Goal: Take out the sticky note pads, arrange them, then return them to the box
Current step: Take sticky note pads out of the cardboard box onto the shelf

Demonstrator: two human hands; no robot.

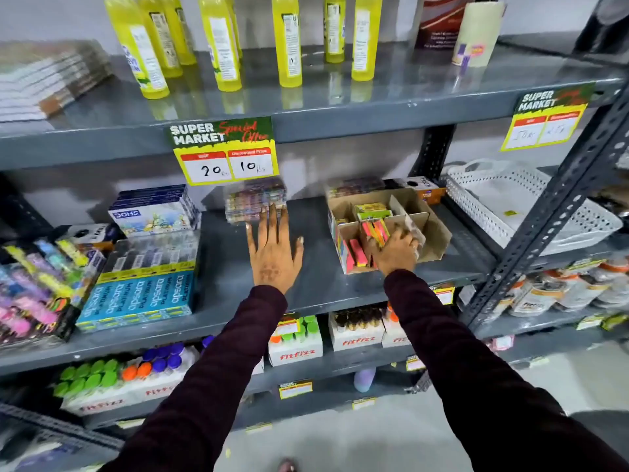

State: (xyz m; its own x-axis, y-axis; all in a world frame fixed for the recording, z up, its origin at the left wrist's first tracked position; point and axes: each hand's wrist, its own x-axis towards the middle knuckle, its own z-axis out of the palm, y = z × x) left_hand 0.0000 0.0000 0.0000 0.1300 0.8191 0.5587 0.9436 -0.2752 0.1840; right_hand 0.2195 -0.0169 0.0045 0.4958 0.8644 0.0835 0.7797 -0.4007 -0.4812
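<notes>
A brown cardboard box point(439, 229) with dividers stands on the middle grey shelf point(326, 277), right of centre. Pink, orange and yellow sticky note pads point(357, 255) stand in its compartments. My right hand point(396, 253) reaches into the front of the box, fingers curled around a pad there; the pad itself is mostly hidden. My left hand point(274, 250) lies flat on the shelf, fingers spread, its fingertips touching a stack of clear-wrapped packs point(255, 199) at the back.
Blue pencil boxes point(143, 294) and colourful packs point(37, 287) fill the shelf's left side. A white plastic basket point(524, 206) stands to the right. Yellow bottles point(221, 39) line the shelf above. A price tag point(224, 151) hangs over the shelf edge.
</notes>
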